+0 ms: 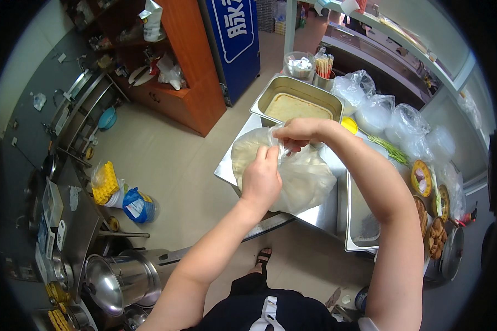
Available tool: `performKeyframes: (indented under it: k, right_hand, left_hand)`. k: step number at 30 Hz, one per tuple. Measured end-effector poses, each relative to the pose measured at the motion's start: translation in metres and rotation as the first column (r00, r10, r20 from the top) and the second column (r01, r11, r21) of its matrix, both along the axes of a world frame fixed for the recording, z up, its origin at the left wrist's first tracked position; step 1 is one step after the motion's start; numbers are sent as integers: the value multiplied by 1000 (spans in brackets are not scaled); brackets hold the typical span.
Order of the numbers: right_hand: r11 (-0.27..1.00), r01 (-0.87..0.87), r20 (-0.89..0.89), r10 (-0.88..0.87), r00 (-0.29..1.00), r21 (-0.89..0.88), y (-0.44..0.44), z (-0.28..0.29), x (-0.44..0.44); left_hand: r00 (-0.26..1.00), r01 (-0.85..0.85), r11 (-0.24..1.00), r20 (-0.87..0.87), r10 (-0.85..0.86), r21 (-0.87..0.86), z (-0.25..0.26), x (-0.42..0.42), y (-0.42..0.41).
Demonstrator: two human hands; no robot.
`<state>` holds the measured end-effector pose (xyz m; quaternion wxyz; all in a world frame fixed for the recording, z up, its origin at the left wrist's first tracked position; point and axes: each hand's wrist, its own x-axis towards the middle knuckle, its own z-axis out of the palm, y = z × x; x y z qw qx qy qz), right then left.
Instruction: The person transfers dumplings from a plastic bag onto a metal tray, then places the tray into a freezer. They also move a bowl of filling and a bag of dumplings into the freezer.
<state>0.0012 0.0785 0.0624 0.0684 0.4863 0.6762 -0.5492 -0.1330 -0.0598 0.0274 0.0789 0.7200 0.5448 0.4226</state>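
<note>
A clear plastic bag with pale, dough-like contents lies on the corner of a stainless steel table. My left hand grips the gathered film near the bag's top, its fingers closed. Just above and to the right, my right hand is bent over the same gathered plastic and holds it between thumb and fingers. The pale mass shows through the film on both sides of my hands. Beyond them stands a rectangular steel pan with a pale layer at its bottom.
Right of the bag, partly behind my right arm, is another steel pan. Plastic-wrapped bowls, green stalks and a bowl of brown food line the right side. A large lidded steel pot stands at lower left.
</note>
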Motion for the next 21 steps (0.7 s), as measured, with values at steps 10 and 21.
performKeyframes:
  k: [10,21]
  right_hand:
    - [908,231,-259,-144,955,349,-52,34,35]
    - [490,167,-85,-186,979,856,-46,5,42]
  left_hand:
    - [201,863,413,948,248,-291,2,-33,43]
    - [777,360,886,620,-112,-292,9,-23,34]
